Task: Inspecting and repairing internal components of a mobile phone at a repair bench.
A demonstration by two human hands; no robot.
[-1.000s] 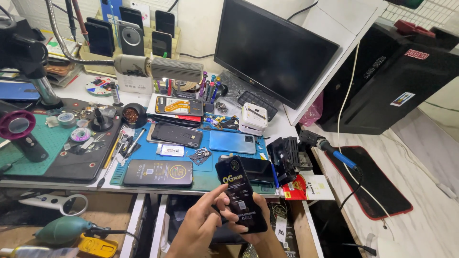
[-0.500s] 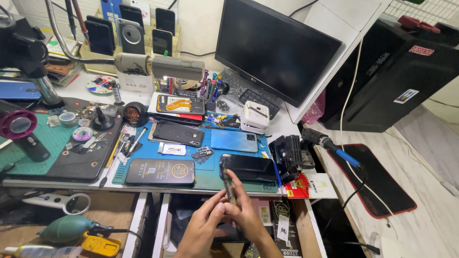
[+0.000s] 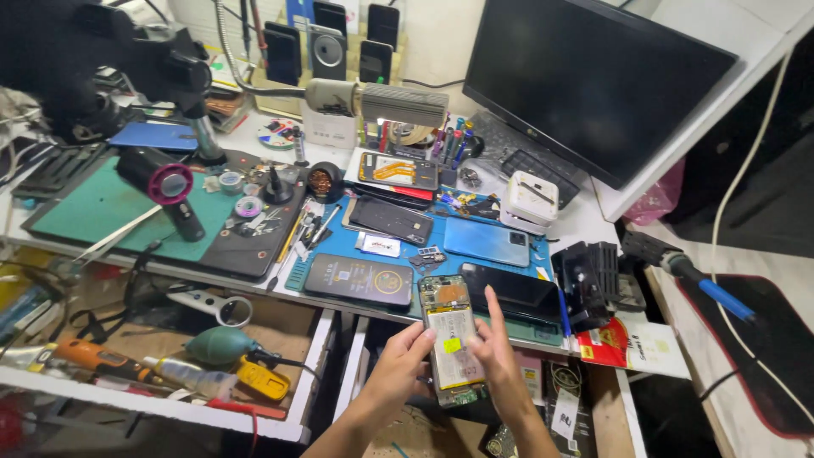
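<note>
Both hands grip an opened phone (image 3: 452, 339) with its back cover off, held over the front edge of the blue work mat (image 3: 339, 246): the left hand (image 3: 398, 365) pinches its left side, the right hand (image 3: 496, 352) its right, forefinger raised. A small yellow-green sticker sits on its white battery (print too small to tell). A red-and-white leaflet (image 3: 632, 343) lies at the crowded bench's right corner. Four phones (image 3: 331, 38) stand against the back wall beside a dark monitor (image 3: 593, 80).
</note>
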